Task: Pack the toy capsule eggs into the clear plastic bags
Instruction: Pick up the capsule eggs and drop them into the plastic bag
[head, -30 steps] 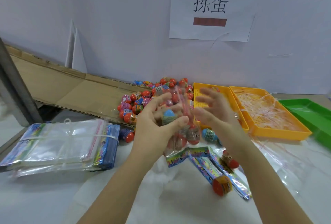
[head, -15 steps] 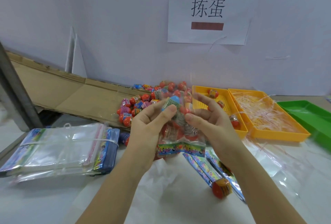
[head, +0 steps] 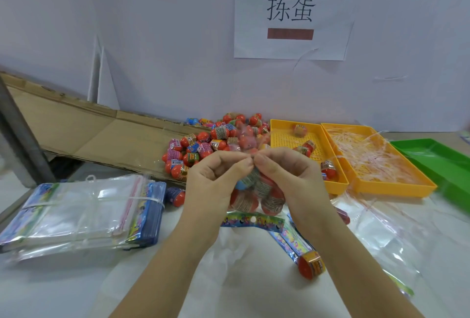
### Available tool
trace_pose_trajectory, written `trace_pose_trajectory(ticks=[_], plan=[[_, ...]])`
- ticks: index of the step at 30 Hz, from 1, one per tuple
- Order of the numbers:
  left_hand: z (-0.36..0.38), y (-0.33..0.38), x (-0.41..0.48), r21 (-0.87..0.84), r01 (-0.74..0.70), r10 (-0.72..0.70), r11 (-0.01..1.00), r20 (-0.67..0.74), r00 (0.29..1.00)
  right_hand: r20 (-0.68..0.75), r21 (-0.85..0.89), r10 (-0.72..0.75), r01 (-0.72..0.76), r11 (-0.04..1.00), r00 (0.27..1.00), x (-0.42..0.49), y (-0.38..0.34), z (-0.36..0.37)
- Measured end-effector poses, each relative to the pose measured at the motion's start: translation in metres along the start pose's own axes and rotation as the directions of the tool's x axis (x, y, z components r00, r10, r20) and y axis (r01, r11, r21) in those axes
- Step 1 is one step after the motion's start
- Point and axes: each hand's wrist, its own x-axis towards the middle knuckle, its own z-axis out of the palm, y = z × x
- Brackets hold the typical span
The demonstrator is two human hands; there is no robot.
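A clear plastic bag [head: 256, 198] with a colourful printed strip along its lower edge hangs in front of me, filled with several red and blue capsule eggs. My left hand [head: 216, 180] and my right hand [head: 287, 175] meet at its top edge, each pinching the bag's mouth between thumb and fingers. Behind the bag lies a heap of loose capsule eggs [head: 203, 139] on the table. One more red egg [head: 310, 265] lies near my right forearm.
A bound stack of empty bags [head: 84, 211] lies at the left. A yellow tray [head: 284, 137] holds a few eggs; a second yellow tray [head: 396, 185] holds thin plastic strips; a green tray [head: 442, 160] stands far right. Cardboard [head: 76, 127] slopes behind. Loose bags [head: 381, 236] lie right.
My hands have come together at the top of the filled bag and now pinch its mouth. The bag hangs lower, with the printed strip at the bottom.
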Motion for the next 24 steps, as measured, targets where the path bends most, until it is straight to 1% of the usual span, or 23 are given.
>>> trace_pose_trajectory(ticks=[5, 8, 10, 12, 13, 14, 15, 16, 17, 18, 19, 20, 21, 22, 23, 24], plan=[[0.000, 0.005, 0.000, -0.012, 0.035, -0.035, 0.999, 0.010, 0.999, -0.007, 0.026, 0.031, -0.031, 0.999, 0.999, 0.001, -0.004, -0.001], [-0.001, 0.008, 0.000, -0.027, 0.032, -0.032, 0.999, 0.014, 0.999, -0.004, -0.005, 0.047, -0.047, 0.999, 0.999, 0.001, -0.005, -0.004], [-0.001, 0.009, 0.002, -0.080, -0.005, 0.002, 0.997, -0.034, 0.999, -0.013, -0.035, 0.060, -0.060, 0.998, 0.998, 0.001, -0.006, -0.004], [0.000, 0.008, 0.002, -0.093, -0.037, 0.030, 0.995, -0.082, 0.996, -0.051, -0.060, 0.051, -0.054, 0.997, 0.997, 0.001, -0.006, -0.002], [0.001, 0.007, 0.001, -0.090, -0.047, 0.038, 0.995, -0.096, 0.995, -0.106, -0.114, 0.015, -0.027, 0.993, 0.994, 0.000, -0.005, 0.000], [0.001, 0.006, 0.001, -0.086, -0.053, 0.043, 0.995, -0.110, 0.993, -0.189, -0.218, -0.071, 0.028, 0.976, 0.979, 0.000, -0.003, 0.000], [0.002, 0.005, 0.000, -0.080, -0.059, 0.049, 0.995, -0.123, 0.991, -0.259, -0.341, -0.197, 0.101, 0.935, 0.945, -0.001, -0.002, 0.001], [0.002, 0.004, 0.000, -0.072, -0.066, 0.056, 0.995, -0.139, 0.989, -0.288, -0.444, -0.324, 0.174, 0.879, 0.901, -0.003, 0.000, 0.001], [0.003, 0.003, 0.000, -0.066, -0.074, 0.064, 0.995, -0.154, 0.986, -0.293, -0.503, -0.411, 0.227, 0.834, 0.863, -0.004, 0.001, 0.002], [0.003, 0.003, -0.001, -0.063, -0.081, 0.069, 0.995, -0.167, 0.983, -0.303, -0.512, -0.447, 0.252, 0.821, 0.841, -0.005, 0.002, 0.003], [0.003, 0.003, -0.001, -0.066, -0.082, 0.069, 0.994, -0.180, 0.981, -0.337, -0.484, -0.433, 0.241, 0.841, 0.836, -0.005, 0.003, 0.003], [0.003, 0.004, -0.001, -0.073, -0.079, 0.064, 0.994, -0.196, 0.979, -0.382, -0.421, -0.363, 0.190, 0.887, 0.850, -0.005, 0.002, 0.003], [0.003, 0.004, -0.001, -0.081, -0.074, 0.055, 0.994, -0.216, 0.975, -0.401, -0.325, -0.222, 0.089, 0.941, 0.889, -0.003, -0.001, 0.001], [0.002, 0.005, 0.000, -0.085, -0.067, 0.045, 0.994, -0.241, 0.969, -0.355, -0.219, -0.029, -0.053, 0.974, 0.934, -0.001, -0.005, -0.001], [0.001, 0.005, 0.001, -0.089, -0.055, 0.030, 0.995, -0.264, 0.964, -0.241, -0.122, 0.161, -0.194, 0.973, 0.957, 0.002, -0.008, -0.003], [0.000, 0.005, 0.002, -0.100, -0.038, 0.009, 0.994, -0.279, 0.960, -0.103, -0.052, 0.295, -0.301, 0.952, 0.950, 0.003, -0.010, -0.005]])
